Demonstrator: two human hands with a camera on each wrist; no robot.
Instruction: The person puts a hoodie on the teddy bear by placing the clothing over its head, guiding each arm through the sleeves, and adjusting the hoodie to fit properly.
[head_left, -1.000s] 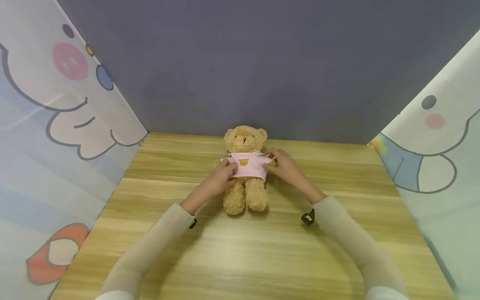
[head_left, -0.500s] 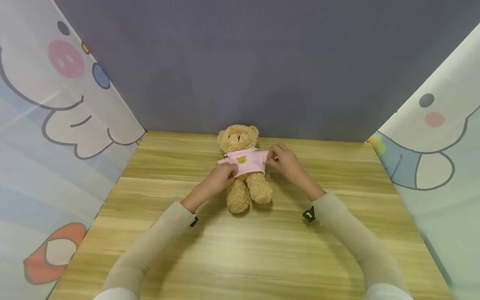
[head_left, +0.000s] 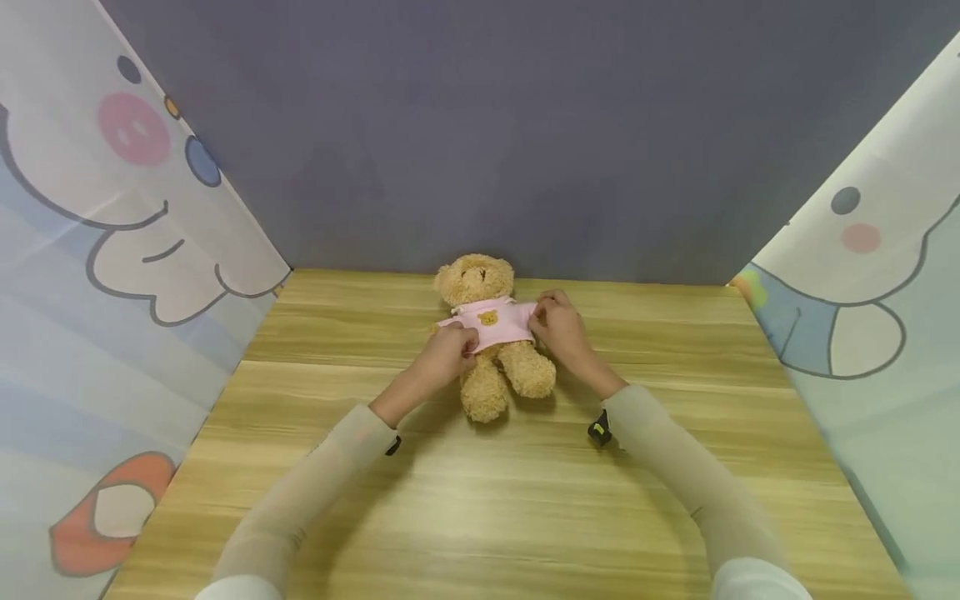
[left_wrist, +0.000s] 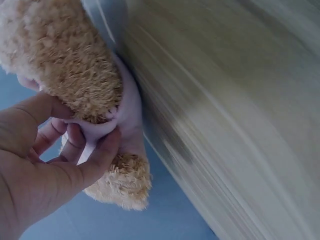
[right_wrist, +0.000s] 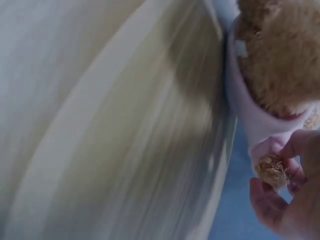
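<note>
A tan teddy bear (head_left: 476, 282) lies face up on the table, its head toward the dark back panel. It wears a pink hooded shirt (head_left: 502, 327) with a small bear patch on the chest. My left hand (head_left: 446, 356) pinches the shirt's hem at the bear's left-of-picture side; the left wrist view has the hem (left_wrist: 102, 131) between thumb and fingers. Over at the other side, my right hand (head_left: 564, 331) holds the bear's arm at the sleeve end. In the right wrist view, fingers and thumb surround the furry paw (right_wrist: 271, 171) poking out of the cuff.
The wood-grain table (head_left: 465, 508) extends toward me and to both sides. A dark grey panel (head_left: 480, 133) rises behind the bear. Printed cartoon curtains (head_left: 127, 333) flank the table left and right. Black straps show at both wrists.
The bear has tilted, its head shifting left and its legs swinging right. My right hand has moved in on the sleeve end and paw. The left hand stays at the hem.
</note>
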